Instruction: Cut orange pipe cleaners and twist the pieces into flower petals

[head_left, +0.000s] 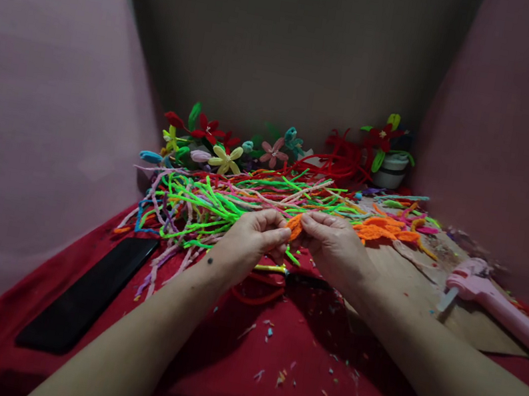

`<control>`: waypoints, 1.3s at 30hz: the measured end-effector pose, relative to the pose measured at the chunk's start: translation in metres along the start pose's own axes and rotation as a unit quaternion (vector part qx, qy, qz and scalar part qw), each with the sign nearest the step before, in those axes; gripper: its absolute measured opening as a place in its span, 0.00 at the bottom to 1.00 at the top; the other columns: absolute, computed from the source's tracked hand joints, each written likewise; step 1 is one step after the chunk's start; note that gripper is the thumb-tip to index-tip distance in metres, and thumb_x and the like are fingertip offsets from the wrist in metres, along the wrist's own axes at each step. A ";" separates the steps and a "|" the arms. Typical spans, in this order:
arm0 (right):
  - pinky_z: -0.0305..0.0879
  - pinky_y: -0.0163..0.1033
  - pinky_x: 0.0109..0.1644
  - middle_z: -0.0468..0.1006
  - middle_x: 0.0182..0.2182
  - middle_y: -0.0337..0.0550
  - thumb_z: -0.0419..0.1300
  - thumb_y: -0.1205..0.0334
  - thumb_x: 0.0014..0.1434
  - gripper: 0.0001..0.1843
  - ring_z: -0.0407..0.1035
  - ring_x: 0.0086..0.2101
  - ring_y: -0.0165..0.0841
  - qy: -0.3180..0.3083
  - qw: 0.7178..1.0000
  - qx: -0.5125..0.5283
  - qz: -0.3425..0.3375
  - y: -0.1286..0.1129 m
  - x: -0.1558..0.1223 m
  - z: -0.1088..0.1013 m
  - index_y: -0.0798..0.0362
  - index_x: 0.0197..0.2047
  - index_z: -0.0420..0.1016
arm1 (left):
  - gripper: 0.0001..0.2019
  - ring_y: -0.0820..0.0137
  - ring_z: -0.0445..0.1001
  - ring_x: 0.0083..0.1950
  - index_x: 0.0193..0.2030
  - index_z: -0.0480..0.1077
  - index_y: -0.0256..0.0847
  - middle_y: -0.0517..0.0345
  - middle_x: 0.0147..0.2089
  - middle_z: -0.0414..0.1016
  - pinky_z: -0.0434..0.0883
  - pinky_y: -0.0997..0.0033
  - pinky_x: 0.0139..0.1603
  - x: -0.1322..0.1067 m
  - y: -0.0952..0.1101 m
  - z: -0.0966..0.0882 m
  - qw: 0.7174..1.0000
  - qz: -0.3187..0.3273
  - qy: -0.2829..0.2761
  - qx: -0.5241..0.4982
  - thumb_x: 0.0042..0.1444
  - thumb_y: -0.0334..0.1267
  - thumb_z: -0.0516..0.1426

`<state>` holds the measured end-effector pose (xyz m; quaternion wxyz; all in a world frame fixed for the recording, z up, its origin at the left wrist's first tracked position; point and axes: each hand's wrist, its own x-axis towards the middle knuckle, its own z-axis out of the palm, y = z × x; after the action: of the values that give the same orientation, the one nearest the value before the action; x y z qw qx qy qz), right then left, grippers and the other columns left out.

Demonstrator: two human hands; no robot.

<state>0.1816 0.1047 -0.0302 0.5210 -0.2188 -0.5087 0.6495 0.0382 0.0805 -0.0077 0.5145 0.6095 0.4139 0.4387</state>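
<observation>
Between my two hands is a small orange pipe cleaner piece [295,227], bent into a petal-like shape. My left hand [263,235] pinches its left side between thumb and fingers. On its right side, my right hand [331,239] pinches it the same way. Right beyond my right hand lies a pile of orange pipe cleaner petals [383,230]. Behind and left of my hands spreads a heap of loose pipe cleaners [202,204], mostly bright green, pink and red. The fingertips partly cover the orange piece.
A black phone-like slab [89,294] lies left on the red cloth [216,366]. The pink glue gun [495,301] rests at right on a brown board [471,327]. Fuzzy flowers [225,159] and a small pot [393,171] stand at the back wall. Scraps dot the cloth.
</observation>
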 end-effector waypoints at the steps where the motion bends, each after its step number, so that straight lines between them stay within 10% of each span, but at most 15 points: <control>1: 0.60 0.33 0.27 0.70 0.18 0.37 0.60 0.61 0.48 0.08 0.64 0.21 0.26 0.003 1.000 0.007 -0.001 -0.001 0.000 0.000 0.57 0.23 0.70 | 0.08 0.79 0.63 0.22 0.26 0.62 0.37 0.65 0.22 0.64 0.64 0.77 0.27 0.001 -0.001 -0.001 1.000 -0.004 -0.002 -0.011 0.47 0.38 0.57; 16: 0.64 0.35 0.29 0.74 0.23 0.36 0.67 0.70 0.36 0.14 0.67 0.23 0.26 0.055 0.998 -0.008 -0.022 -0.006 0.000 0.002 0.56 0.29 0.71 | 0.05 0.78 0.62 0.23 0.26 0.64 0.36 0.65 0.21 0.64 0.63 0.77 0.27 0.000 0.002 -0.002 0.995 0.028 0.029 0.089 0.49 0.35 0.54; 26: 0.63 0.34 0.27 0.75 0.21 0.40 0.64 0.62 0.44 0.07 0.66 0.21 0.26 0.036 0.998 -0.059 -0.012 -0.006 -0.001 0.001 0.58 0.25 0.74 | 0.08 0.78 0.59 0.23 0.21 0.61 0.37 0.66 0.20 0.60 0.58 0.77 0.26 -0.001 0.005 -0.002 0.973 0.061 0.027 0.219 0.50 0.34 0.52; 39: 0.60 0.34 0.27 0.72 0.18 0.38 0.67 0.59 0.40 0.10 0.64 0.20 0.26 0.070 0.997 -0.007 0.018 -0.011 -0.002 0.001 0.56 0.21 0.72 | 0.08 0.78 0.62 0.23 0.24 0.62 0.37 0.65 0.21 0.63 0.61 0.78 0.26 -0.004 0.011 0.003 0.989 0.007 0.008 0.149 0.51 0.37 0.52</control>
<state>0.1866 0.1015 -0.0206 0.5418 -0.2770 -0.4713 0.6384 0.0406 0.0747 0.0026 0.4115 0.6789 0.4744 0.3804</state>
